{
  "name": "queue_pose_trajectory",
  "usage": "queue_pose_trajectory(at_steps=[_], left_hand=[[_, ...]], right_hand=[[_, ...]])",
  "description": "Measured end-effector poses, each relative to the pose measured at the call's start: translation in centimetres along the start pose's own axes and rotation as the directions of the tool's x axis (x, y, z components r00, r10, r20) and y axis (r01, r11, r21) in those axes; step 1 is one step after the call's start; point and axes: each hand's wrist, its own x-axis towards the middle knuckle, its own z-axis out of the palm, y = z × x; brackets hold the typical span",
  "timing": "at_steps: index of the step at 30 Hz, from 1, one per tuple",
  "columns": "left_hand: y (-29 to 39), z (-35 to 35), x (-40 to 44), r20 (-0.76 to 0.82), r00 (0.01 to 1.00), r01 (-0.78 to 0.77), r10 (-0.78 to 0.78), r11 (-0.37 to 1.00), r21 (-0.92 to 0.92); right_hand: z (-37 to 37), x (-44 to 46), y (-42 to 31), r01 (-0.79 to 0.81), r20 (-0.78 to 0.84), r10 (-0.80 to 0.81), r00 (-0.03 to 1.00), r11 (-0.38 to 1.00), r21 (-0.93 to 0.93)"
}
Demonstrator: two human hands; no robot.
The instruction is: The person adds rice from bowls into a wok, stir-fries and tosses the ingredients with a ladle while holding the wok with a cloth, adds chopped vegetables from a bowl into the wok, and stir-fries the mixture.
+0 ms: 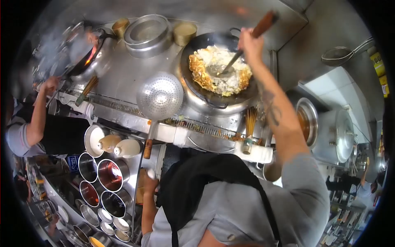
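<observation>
Holding something small and white point(151, 174) (I cannot tell what it is), the left hand point(149, 186) is well apart from the wok point(187, 68) ahead; the right hand point(250, 46) is nearer, gripping a utensil point(234, 59) that slants leftward into the food point(200, 74), its end partly hidden.

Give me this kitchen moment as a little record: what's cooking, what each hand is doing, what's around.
Food: white, yellow and browned, in a dark wok
Right hand: grips a long wood-handled utensil, its end in the food
Left hand: at a small white item, hold unclear
Nearby: perforated skimmer, two bottles
Background: another person's hand, near flames
</observation>
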Motion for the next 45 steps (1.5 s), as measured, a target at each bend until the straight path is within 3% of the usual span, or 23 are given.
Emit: queue_pose_trajectory(at_steps=[2,4,5,8,9,12,15,17,20,24,25,28,30,33,36,37,40,41,42,44,45], left_hand=[[-3.7,1.1,-2.8,0.056,0.995,0.078,-0.077,0.997,-0.027],[-5.3,2.3,-5.1,0.082,0.988,0.14,-0.135,0.988,-0.06],[-5.7,2.6,-5.9,0.086,0.984,0.161,-0.155,0.984,-0.073],[-6.0,3.0,-7.7,0.096,0.977,0.198,-0.188,0.975,-0.102],[-5.6,3.1,-7.6,0.093,0.978,0.197,-0.187,0.974,-0.113],[-5.4,3.0,-7.8,0.086,0.978,0.198,-0.188,0.97,-0.137],[-5.2,2.9,-7.9,0.08,0.979,0.199,-0.188,0.967,-0.16],[-5.0,2.7,-7.7,0.069,0.981,0.192,-0.183,0.967,-0.166],[-5.1,2.2,-7.2,0.05,0.984,0.177,-0.171,0.969,-0.172],[-5.5,1.7,-7.1,0.05,0.984,0.177,-0.17,0.969,-0.175],[-5.4,1.8,-6.9,0.051,0.985,0.173,-0.166,0.969,-0.177],[-5.8,1.7,-6.8,0.057,0.985,0.173,-0.166,0.968,-0.18],[-5.9,1.8,-7.1,0.067,0.983,0.18,-0.171,0.967,-0.182],[-5.7,1.6,-7.0,0.072,0.985,0.169,-0.158,0.969,-0.179],[-5.5,1.5,-6.7,0.079,0.986,0.161,-0.149,0.971,-0.177],[-5.6,1.6,-6.7,0.083,0.986,0.161,-0.148,0.971,-0.175],[-5.4,1.7,-6.8,0.091,0.987,0.143,-0.129,0.975,-0.169],[-5.1,1.8,-6.7,0.095,0.988,0.134,-0.119,0.976,-0.174],[-4.9,1.6,-6.7,0.099,0.989,0.129,-0.114,0.977,-0.17],[-4.1,1.6,-6.3,0.104,0.989,0.121,-0.104,0.977,-0.175],[-3.8,1.5,-6.2,0.107,0.989,0.119,-0.102,0.977,-0.176]], right_hand=[[0.1,4.5,-3.6,-0.06,-0.065,0.072,0.995,0.985,0.165],[0.0,5.3,-8.0,0.151,-0.102,-0.135,0.986,0.975,0.166],[-0.6,5.2,-9.2,0.133,0.014,-0.146,0.989,0.937,0.322],[3.3,2.9,-0.1,0.007,0.093,-0.013,0.996,0.998,0.06],[3.7,4.4,-1.1,-0.116,0.187,0.099,0.977,0.99,0.085],[4.2,7.3,-4.8,0.098,0.204,-0.092,0.975,0.995,-0.021],[4.6,6.3,-1.4,0.055,0.192,-0.071,0.979,0.995,0.085],[5.0,5.0,-0.9,-0.084,0.181,0.063,0.982,0.99,0.111],[5.7,6.0,-4.8,-0.026,0.25,-0.02,0.968,0.984,0.176],[5.8,3.4,0.1,-0.088,0.201,0.057,0.978,0.985,0.148],[5.8,3.9,-2.0,-0.153,0.252,0.105,0.962,0.971,0.183],[5.6,1.7,-7.9,-0.114,0.277,0.043,0.96,0.963,0.245],[5.7,-1.0,-5.9,-0.121,0.267,0.081,0.96,0.983,0.137],[5.3,1.3,-1.8,-0.104,0.403,0.091,0.91,0.995,0.011],[3.3,-0.6,-9.1,-0.109,0.252,0.09,0.963,0.992,0.06],[2.2,-1.8,-10.0,-0.04,0.185,0.021,0.983,0.994,0.098],[-0.1,0.4,-0.3,-0.043,0.194,0.031,0.981,0.997,0.06],[-1.2,2.6,-1.5,-0.129,0.193,0.127,0.973,0.992,-0.007],[-3.1,3.8,-2.6,0.039,0.272,-0.029,0.962,0.999,-0.032],[-5.4,3.6,-7.5,0.094,0.138,-0.088,0.986,0.995,-0.036],[-7.1,3.1,-8.8,-0.029,0.061,0.024,0.998,0.997,0.078]])
